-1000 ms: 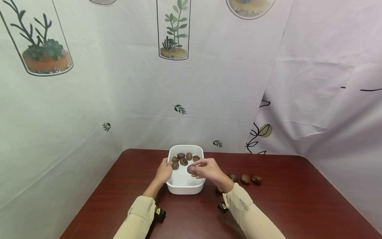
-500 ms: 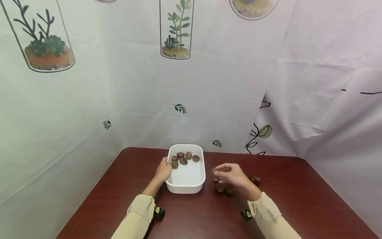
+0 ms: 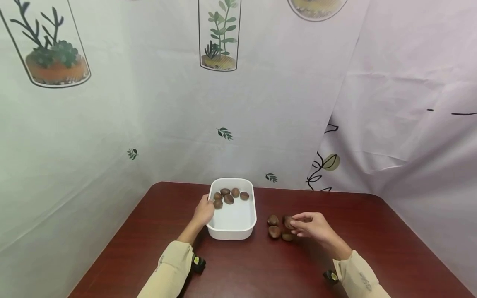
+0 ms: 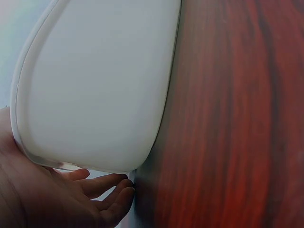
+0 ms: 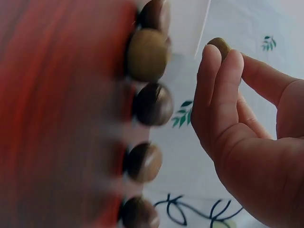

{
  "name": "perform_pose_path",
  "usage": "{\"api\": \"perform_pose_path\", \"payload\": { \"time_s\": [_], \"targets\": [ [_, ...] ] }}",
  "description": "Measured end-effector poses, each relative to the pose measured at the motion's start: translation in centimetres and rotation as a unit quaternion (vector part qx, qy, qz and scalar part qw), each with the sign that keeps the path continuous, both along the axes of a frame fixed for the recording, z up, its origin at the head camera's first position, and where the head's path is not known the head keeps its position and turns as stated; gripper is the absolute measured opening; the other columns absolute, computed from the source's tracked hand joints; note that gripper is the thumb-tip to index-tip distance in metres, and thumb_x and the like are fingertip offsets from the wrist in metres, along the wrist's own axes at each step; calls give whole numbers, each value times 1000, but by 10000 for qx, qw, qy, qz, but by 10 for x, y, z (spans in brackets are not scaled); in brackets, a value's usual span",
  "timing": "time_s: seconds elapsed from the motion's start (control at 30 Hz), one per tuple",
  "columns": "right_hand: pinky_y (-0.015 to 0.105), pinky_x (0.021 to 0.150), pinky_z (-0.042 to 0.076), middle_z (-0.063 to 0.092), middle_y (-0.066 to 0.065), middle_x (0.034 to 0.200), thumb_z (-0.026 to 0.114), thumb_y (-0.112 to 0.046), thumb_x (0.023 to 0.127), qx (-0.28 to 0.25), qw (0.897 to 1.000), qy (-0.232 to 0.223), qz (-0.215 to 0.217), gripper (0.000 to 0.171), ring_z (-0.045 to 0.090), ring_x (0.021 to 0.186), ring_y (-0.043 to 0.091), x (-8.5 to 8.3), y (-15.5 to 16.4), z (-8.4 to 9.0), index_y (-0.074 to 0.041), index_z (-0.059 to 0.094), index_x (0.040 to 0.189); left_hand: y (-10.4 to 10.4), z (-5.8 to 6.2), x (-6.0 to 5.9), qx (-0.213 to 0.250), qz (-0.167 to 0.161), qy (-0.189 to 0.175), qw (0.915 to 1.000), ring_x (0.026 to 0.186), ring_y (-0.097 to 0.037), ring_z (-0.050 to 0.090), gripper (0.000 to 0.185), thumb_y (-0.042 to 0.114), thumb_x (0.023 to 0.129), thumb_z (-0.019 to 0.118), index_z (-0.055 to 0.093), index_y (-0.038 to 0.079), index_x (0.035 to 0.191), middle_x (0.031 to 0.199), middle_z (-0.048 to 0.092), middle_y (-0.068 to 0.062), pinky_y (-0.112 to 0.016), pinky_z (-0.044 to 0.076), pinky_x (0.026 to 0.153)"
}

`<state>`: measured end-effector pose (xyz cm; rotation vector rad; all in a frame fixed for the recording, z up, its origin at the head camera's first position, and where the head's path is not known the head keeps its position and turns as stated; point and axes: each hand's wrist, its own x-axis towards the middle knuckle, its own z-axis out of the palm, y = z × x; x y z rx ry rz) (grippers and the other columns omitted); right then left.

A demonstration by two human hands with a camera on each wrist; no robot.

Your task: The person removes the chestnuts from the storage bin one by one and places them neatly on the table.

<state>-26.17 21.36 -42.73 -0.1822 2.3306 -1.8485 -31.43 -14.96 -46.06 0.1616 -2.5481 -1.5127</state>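
Observation:
My left hand (image 3: 204, 211) grips the left side of a white rectangular container (image 3: 232, 235); the left wrist view shows that hand at its outer wall (image 4: 99, 90). Several brown chestnuts (image 3: 229, 199) lie in the container's far half. To the right of it, my right hand (image 3: 316, 227) pinches one chestnut (image 5: 219, 46) between thumb and fingertips. In the head view this held chestnut overlaps those on the table. Chestnuts (image 3: 273, 232) sit beneath and left of the right hand, which hides part of the group. The right wrist view shows table chestnuts (image 5: 152, 104) in a line.
The dark red wooden table (image 3: 238, 269) has rounded far corners. Behind it hangs a pale cloth (image 3: 179, 103) printed with plants and leaves. Black wrist devices (image 3: 198, 265) sit below both cuffs.
My right hand has moved right, from above the container to above the table chestnuts, with a chestnut in its fingers throughout. My left hand stays at the container.

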Motion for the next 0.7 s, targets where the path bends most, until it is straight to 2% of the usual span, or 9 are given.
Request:
{"api": "perform_pose_path", "payload": {
  "time_s": [0.3,0.7],
  "targets": [
    [29,63,58,74,11,88,72,-7,90,180,9997,-79,-131,36,73,73,22,9,27,-9,16,62,115,0,2,1,-26,-2,-21,10000,132,-46,43,45,13,103,31,39,-5,143,143,47,-28,-57,36,107],
    [28,63,58,73,12,86,71,-2,89,319,9990,-282,-112,32,73,71,22,9,31,-21,18,61,112,0,1,2,40,10,7,10000,131,-46,43,45,15,103,32,40,-4,144,143,48,-27,-57,36,107]
  ]
}}
